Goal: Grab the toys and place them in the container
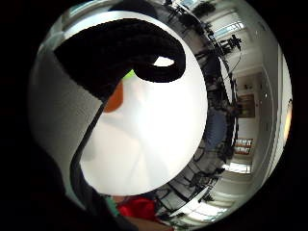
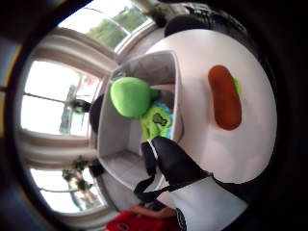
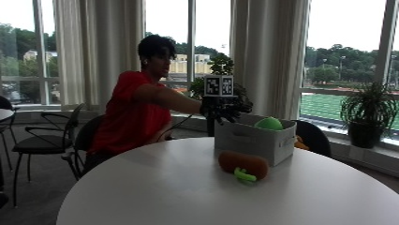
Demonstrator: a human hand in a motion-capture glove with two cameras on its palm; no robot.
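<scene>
White table [image 3: 156,187]; hand [image 3: 219,110] above grey container [image 3: 252,140], finger state unclear.

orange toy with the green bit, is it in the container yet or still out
Still out. The orange toy lies on the white table just in front of the grey container, which already holds a green toy.
</scene>
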